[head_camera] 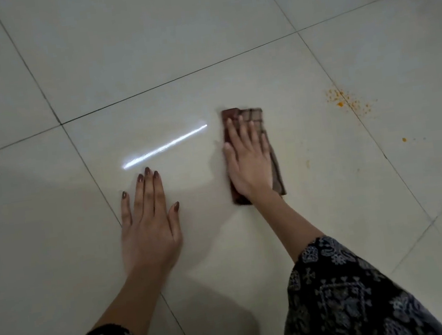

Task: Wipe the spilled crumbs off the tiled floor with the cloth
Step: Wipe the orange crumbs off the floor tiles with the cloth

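Flatly, right hand (pixel 248 164) pressing cloth (pixel 255 117), left hand (pixel 149 226) spread on floor (pixel 228 55)

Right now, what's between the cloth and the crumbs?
Only bare floor tile lies between the cloth and the crumbs, seen in the head view.

Pale glossy floor tiles (pixel 199 44), split by dark grout lines (pixel 175 80), reflect one bright streak of light (pixel 165 146).

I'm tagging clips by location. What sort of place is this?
Probably an indoor room, perhaps in a home, though only the floor shows: glossy pale tiles with dark joints, a lamp's reflection, and orange crumbs near a checked cloth under the right hand.
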